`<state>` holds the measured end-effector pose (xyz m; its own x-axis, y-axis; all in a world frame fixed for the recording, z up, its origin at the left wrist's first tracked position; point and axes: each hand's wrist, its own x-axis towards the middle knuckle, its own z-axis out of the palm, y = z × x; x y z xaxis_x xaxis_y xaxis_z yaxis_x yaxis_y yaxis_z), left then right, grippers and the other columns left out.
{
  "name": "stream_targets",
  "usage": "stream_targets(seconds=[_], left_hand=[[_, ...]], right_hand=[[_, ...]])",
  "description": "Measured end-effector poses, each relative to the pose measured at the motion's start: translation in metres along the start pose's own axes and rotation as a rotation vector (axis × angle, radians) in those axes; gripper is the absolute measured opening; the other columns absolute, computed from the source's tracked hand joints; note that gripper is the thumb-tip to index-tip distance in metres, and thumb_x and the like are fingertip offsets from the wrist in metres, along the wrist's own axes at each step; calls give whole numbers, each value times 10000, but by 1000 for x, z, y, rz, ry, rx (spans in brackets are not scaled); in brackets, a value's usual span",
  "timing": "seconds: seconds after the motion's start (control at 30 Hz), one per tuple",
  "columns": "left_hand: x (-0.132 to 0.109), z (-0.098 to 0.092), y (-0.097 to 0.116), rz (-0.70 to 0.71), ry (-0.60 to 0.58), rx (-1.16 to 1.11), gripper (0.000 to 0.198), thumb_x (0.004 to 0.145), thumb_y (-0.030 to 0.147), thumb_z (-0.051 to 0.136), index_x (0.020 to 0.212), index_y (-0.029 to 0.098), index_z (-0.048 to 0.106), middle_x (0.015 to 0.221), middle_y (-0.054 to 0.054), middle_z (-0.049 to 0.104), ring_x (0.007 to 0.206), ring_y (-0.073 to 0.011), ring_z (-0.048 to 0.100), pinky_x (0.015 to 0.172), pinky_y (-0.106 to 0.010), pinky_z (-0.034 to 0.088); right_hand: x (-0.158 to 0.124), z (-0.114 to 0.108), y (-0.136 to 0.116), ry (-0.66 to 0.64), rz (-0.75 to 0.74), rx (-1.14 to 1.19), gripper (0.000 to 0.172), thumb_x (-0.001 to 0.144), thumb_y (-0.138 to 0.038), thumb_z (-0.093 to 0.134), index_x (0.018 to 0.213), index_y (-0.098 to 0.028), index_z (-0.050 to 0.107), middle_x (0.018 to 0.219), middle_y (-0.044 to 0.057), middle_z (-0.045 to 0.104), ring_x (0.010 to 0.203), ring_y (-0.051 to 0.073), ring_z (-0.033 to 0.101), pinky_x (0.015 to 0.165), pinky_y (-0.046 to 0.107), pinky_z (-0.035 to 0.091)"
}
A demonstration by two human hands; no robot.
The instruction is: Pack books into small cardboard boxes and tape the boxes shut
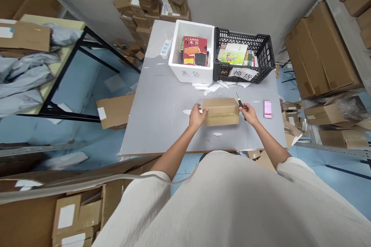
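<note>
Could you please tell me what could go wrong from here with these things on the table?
1. The slim black-and-yellow cutter in the right grip has its thin tip exposed near the brown rectangular cardboard box; a slip could perhaps nick the box or the left grip at its other end.
2. The flat pink-screened phone lies near the right edge of the grey rectangular table; a sideways bump might knock it off.
</note>
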<state>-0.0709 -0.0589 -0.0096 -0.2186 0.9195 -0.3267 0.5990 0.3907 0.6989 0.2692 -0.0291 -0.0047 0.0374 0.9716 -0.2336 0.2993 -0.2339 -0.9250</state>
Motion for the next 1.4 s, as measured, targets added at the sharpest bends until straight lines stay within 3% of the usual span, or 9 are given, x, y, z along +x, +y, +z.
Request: stream_targets(seconds=[0.07, 0.17, 0.33, 0.5, 0.67, 0.83, 1.0, 1.17, 1.4], left_hand=[[3, 4, 4, 47, 34, -47, 472, 1054, 330, 628, 1506, 224, 544, 1499, -168, 669, 1167, -282, 768, 1092, -454, 607], [0, 12, 9, 203, 10, -6, 452, 1026, 229, 583, 1478, 218, 564, 1586, -197, 581, 1418, -307, 664, 1190, -471, 567], [-14, 20, 14, 365, -26, 297, 603, 986, 176, 590, 1587, 217, 588, 1766, -229, 474, 1698, -428, 363, 1376, -660, 310], [-14, 21, 16, 408, -85, 357, 757, 991, 172, 535, 1745, 159, 465, 1798, -261, 470, 1709, -430, 376, 1389, -663, 279], [-4, 26, 16, 453, -126, 346, 782, 1013, 243, 541, 1778, 137, 421, 1855, -241, 421, 1760, -420, 324, 1418, -645, 261], [-4, 31, 14, 454, -112, 329, 780, 1020, 264, 544, 1778, 115, 439, 1839, -242, 453, 1756, -413, 351, 1432, -618, 252], [-4, 30, 14, 470, -127, 324, 764, 1017, 240, 535, 1764, 100, 469, 1817, -254, 483, 1737, -406, 396, 1441, -616, 231], [-5, 32, 15, 475, -119, 334, 792, 1002, 222, 551, 1782, 127, 452, 1820, -241, 485, 1748, -401, 377, 1437, -616, 243], [-3, 34, 13, 479, -118, 303, 787, 999, 211, 559, 1778, 148, 460, 1828, -235, 474, 1747, -402, 379, 1434, -614, 254]], right_hand=[[5, 1, -3, 4, -18, 11, 684, 787, -793, 840, 1181, -247, 725, 1279, 140, 817, 1211, 320, 761, 1148, 518, 612], [12, 4, -7, -16, -46, 9, 714, 813, -824, 811, 1221, -246, 718, 1354, 154, 801, 1291, 336, 744, 1171, 530, 599], [16, 11, -11, -28, -73, -64, 760, 853, -858, 770, 1279, -229, 740, 1397, 174, 789, 1329, 350, 722, 1130, 515, 617], [18, 9, -20, -63, -123, -212, 760, 942, -845, 674, 1375, -232, 797, 1336, 127, 816, 1176, 326, 755, 1123, 508, 607], [28, 11, -44, -200, -173, -400, 669, 1055, -771, 580, 1362, -242, 850, 1074, 74, 860, 1023, 322, 787, 1019, 469, 632], [49, 31, -75, -353, -307, -622, 456, 1085, -624, 659, 1298, -301, 899, 1259, 73, 887, 1161, 353, 805, 1061, 451, 604], [71, 61, -94, -488, -403, -806, 393, 1085, -566, 690, 1221, -285, 928, 1249, 100, 891, 1198, 363, 797, 1044, 427, 582], [82, 79, -101, -519, -452, -873, 391, 1100, -560, 676, 1230, -288, 924, 1242, 97, 892, 1192, 334, 783, 1031, 395, 562], [89, 82, -102, -525, -483, -942, 385, 1096, -528, 668, 1270, -292, 918, 1243, 94, 893, 1156, 339, 791, 988, 400, 569]])
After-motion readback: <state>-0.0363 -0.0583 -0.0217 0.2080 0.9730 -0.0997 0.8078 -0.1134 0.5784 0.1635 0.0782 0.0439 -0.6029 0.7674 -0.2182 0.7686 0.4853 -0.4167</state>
